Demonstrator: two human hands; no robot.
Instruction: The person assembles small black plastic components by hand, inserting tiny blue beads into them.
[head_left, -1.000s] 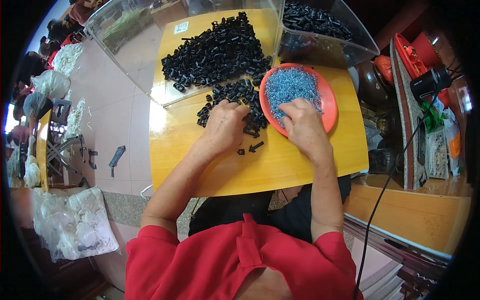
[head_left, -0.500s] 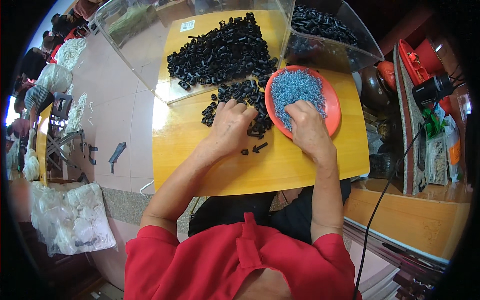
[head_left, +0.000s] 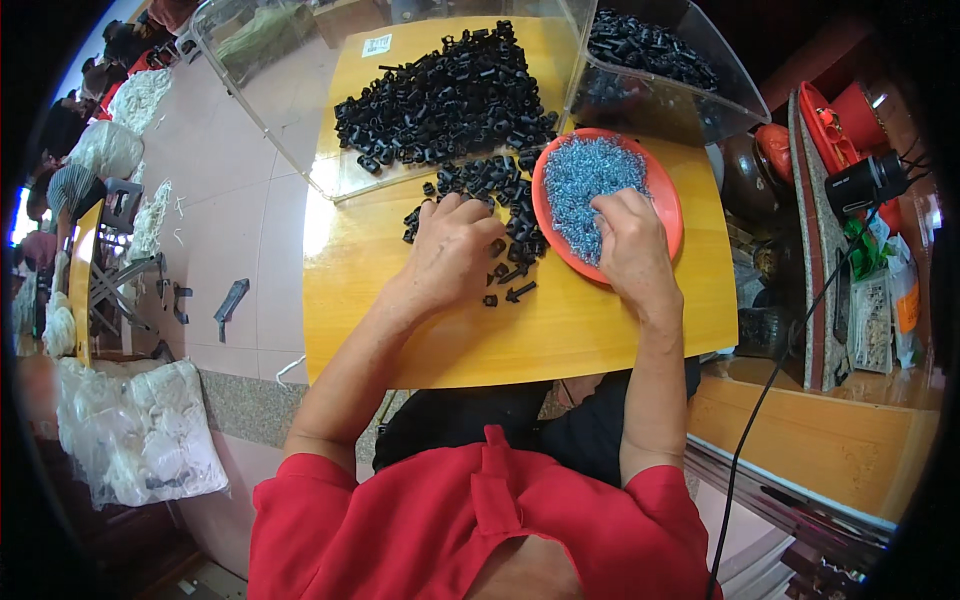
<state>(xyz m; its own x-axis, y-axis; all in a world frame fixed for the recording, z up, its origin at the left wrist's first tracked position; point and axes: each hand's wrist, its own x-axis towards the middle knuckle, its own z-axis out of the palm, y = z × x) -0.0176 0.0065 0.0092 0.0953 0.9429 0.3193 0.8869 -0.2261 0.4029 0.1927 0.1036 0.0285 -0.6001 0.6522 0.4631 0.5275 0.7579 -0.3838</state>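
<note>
My left hand (head_left: 452,245) rests over the near edge of a loose heap of small black plastic parts (head_left: 522,218). Its fingers are curled closed, and what they hold is hidden beneath them. On the right, an oval orange-red plate (head_left: 668,205) carries a pile of tiny shiny blue-grey pieces, apparently small springs (head_left: 590,180). Above the plate's right side, my right hand (head_left: 636,245) has thumb and fingers pinched together; anything between them is too small to see. A few black parts, among them a pin-like one (head_left: 521,291), lie just below the heap.
A clear plastic bin (head_left: 262,130) lies tipped toward me, with a large pile of black parts (head_left: 440,105) inside. Behind the plate stands another clear bin (head_left: 690,105) of black parts. Everything is on a yellow table (head_left: 560,340). A black cable (head_left: 752,425) hangs at right.
My right hand has drawn back toward the right side of the plate, fingers still pinched. My left hand has shifted slightly left and nearer, and more loose parts show beside it.
</note>
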